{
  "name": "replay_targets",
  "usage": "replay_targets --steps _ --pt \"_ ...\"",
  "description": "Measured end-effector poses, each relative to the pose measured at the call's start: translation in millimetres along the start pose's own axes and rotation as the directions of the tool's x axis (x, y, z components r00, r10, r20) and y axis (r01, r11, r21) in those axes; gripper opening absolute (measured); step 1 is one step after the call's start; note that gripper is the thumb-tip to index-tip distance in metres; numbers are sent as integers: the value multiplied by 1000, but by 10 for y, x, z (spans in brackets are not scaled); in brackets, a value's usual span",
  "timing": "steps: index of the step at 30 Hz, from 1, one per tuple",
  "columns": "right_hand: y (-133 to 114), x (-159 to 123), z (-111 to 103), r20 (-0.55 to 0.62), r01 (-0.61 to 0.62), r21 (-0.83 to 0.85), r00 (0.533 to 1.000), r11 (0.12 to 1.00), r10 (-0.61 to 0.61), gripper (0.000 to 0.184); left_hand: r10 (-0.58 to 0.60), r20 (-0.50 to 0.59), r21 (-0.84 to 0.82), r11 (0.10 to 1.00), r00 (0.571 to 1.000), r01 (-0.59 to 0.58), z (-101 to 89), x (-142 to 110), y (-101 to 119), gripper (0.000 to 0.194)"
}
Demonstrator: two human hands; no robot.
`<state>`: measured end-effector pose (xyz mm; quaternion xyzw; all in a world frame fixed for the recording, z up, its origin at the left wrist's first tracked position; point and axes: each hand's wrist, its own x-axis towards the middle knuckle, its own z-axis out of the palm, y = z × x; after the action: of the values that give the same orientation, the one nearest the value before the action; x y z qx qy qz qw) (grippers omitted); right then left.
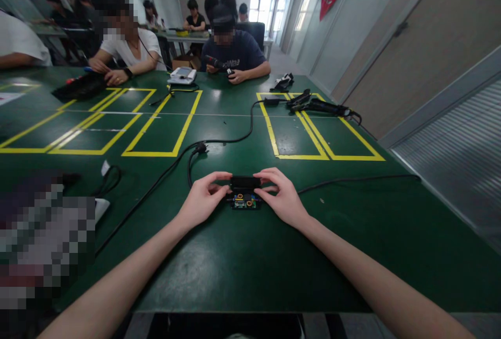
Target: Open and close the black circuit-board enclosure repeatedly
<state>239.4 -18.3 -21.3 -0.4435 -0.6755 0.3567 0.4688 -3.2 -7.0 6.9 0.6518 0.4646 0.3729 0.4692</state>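
Pinching a black rectangular cover (246,182) by its ends: left hand (207,194) on one, right hand (282,196) on the other, both grips narrow. Circuit board (243,202) with ring-shaped coils (249,204) lies between the hands, on the body side of the cover. Black plug (201,148) on green table (250,261), just beyond left hand; black cable (360,179) lies outward of right hand.
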Motion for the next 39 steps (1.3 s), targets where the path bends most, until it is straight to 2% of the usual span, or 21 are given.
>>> replay_targets --steps 10,14,21,25,28,30,39 --pt "11 28 2 17 -94 65 996 993 93 25 21 -45 -19 1000 999 -22 10 -9 -1 30" --pt "-52 12 -13 27 -33 48 999 998 32 24 13 -23 -10 1000 1000 -13 -2 -12 2 31" --pt "-217 4 -95 135 139 -71 983 988 -128 20 60 33 23 998 998 -61 -34 -29 39 44" --pt "-222 8 -106 170 194 -98 970 976 -176 23 165 81 151 973 983 -176 -52 -54 69 38" --pt "-219 11 -112 181 213 -107 965 971 -192 25 281 156 276 908 947 -315 -42 -87 55 23" --pt "-219 12 -116 179 215 -106 964 971 -194 27 321 200 331 867 926 -372 -20 -107 27 22" --pt "-191 11 -123 156 226 -129 966 965 -205 24 347 286 478 757 894 -446 37 -83 -19 26"
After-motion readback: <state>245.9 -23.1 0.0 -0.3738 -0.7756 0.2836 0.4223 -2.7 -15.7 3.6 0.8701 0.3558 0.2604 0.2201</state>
